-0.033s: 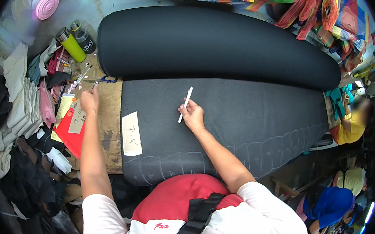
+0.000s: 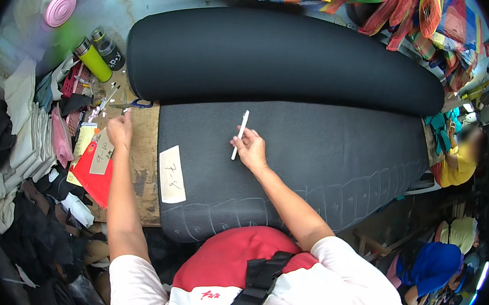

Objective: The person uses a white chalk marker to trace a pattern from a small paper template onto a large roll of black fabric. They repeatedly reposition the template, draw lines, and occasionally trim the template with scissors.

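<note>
My right hand is closed around a white pen-like stick, held tilted over the dark grey fabric. Curved white lines run along the near edge of this fabric. On its left end lies a cream paper pattern with handwriting. My left hand is over the wooden table, its fingers closed, with a small white bit at the tips that I cannot make out. Just beyond those fingertips lie blue-handled scissors. A red card and a tan tag are beside the left wrist.
A thick black fabric roll lies across the far side. Bottles, one a green flask, stand at the back left. Folded pale cloth is piled at left. A person in yellow sits at far right.
My left hand has shifted slightly to the right, near the scissors. My right hand and the white stick have barely moved.
</note>
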`<move>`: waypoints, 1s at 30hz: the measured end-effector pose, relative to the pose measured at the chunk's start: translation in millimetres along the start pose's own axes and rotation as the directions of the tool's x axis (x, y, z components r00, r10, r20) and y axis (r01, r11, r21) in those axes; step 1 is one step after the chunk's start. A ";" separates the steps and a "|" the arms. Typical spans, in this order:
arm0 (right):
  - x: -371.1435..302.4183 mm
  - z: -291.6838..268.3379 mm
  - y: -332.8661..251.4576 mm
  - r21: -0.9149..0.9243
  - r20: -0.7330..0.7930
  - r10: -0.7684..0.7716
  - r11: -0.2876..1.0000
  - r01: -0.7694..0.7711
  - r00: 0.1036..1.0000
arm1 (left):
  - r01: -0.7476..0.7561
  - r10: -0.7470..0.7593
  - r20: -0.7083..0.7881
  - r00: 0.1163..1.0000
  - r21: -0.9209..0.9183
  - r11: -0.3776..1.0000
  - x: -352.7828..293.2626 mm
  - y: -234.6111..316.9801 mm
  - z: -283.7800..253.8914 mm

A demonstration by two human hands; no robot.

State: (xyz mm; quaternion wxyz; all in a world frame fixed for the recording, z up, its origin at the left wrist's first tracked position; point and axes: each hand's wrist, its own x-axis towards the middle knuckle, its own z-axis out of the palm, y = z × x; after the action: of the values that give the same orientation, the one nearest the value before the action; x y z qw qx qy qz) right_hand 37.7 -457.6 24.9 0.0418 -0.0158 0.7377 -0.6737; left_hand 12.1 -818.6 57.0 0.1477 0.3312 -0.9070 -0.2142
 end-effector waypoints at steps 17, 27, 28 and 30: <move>-58.1 -10.9 -144.5 0.492 0.330 -0.225 0.870 0.037 0.917 | 0.442 0.643 0.352 0.680 -0.897 0.022 -147.4 172.1 -94.4; -60.5 -18.4 -156.6 0.412 0.195 -0.249 0.899 0.151 0.949 | 0.377 0.607 0.313 0.730 -0.926 0.024 -158.6 186.5 -99.5; -60.7 -19.3 -158.7 0.381 0.161 -0.270 0.904 0.193 0.949 | 0.357 0.604 0.296 0.740 -0.934 0.021 -159.9 188.5 -100.5; -60.2 -20.3 -161.7 0.296 0.122 -0.303 0.920 0.257 0.945 | 0.345 0.576 0.312 0.756 -0.937 0.055 -160.7 191.8 -102.2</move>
State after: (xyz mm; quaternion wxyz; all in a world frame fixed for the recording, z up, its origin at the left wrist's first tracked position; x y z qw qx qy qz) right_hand 90.6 -447.5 190.1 0.0076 -0.1714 0.6205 -0.7652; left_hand 69.3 -609.4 218.4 0.0335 -0.0414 -0.5166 -0.8546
